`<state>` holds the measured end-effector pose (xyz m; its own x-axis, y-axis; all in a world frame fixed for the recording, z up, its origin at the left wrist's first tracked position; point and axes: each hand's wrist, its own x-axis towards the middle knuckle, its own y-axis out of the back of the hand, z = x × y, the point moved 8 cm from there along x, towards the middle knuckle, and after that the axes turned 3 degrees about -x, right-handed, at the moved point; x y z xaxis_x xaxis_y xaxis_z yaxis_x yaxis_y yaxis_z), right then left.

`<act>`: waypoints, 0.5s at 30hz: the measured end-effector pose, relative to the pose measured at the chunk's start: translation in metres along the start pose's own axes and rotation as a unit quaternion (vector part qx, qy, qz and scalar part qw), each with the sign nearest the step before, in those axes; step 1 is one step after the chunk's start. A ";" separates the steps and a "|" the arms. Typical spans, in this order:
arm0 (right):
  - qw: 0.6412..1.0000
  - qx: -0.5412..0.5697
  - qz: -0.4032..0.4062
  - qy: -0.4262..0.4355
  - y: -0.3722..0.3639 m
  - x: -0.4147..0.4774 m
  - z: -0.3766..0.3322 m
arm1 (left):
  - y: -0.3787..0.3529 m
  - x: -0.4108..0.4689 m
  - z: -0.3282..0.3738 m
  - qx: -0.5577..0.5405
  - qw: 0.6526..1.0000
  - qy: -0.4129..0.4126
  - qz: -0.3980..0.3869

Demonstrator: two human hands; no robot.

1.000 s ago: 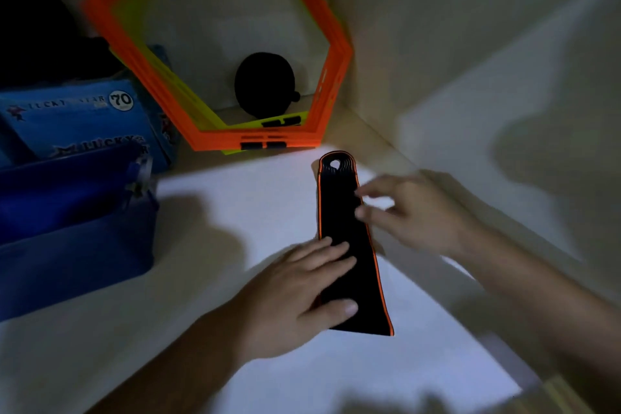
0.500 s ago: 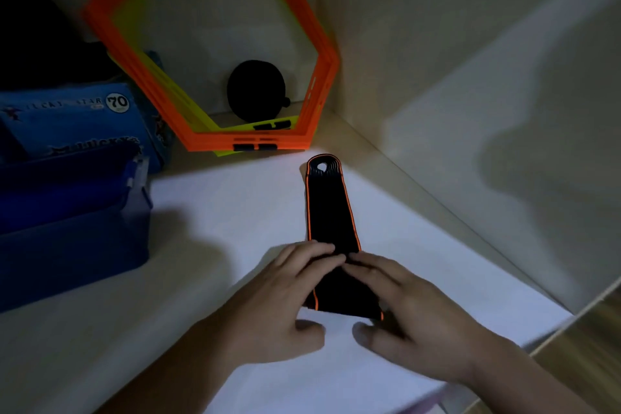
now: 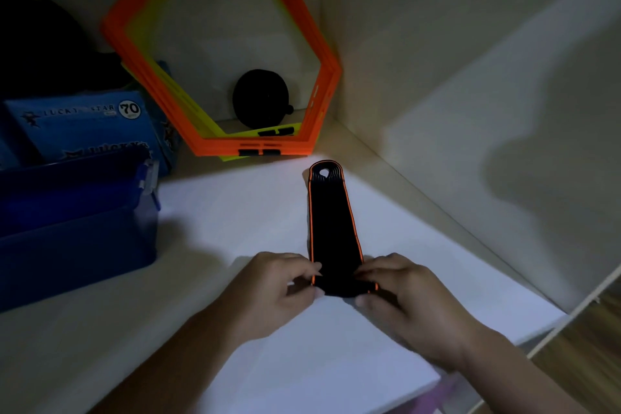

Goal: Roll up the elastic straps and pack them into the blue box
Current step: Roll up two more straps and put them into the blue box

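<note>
A black elastic strap point(image 3: 331, 222) with orange edging lies flat on the white shelf point(image 3: 235, 212), its rounded end with a small hole pointing away from me. Its near end is folded over into a short roll. My left hand point(image 3: 268, 292) pinches the left side of that roll and my right hand point(image 3: 403, 296) pinches the right side. The blue box point(image 3: 77, 222) stands open at the left of the shelf, about a hand's width from the strap.
Orange and yellow hexagonal rings point(image 3: 215, 54) lean against the back wall, with a dark round object point(image 3: 260, 102) behind them. A blue printed carton point(image 3: 84, 124) and a black bag point(image 3: 40, 44) sit behind the box. A side wall point(image 3: 470, 111) closes the right.
Both hands moved down to the strap's near end, my right hand coming from the strap's far half. The near end went from flat to folded over into a roll.
</note>
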<state>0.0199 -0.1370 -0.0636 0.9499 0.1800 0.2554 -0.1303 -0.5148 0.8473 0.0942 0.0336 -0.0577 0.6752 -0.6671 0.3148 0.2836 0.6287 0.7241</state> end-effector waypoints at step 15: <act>0.973 0.139 0.041 -0.178 0.001 0.022 0.032 | -0.008 0.015 -0.019 0.073 0.991 0.112 0.002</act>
<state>0.0497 -0.1605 -0.0717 0.9844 -0.1475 0.0963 -0.1741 -0.7316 0.6591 0.1151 0.0263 -0.0710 0.8151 -0.5488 0.1854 0.1903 0.5560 0.8091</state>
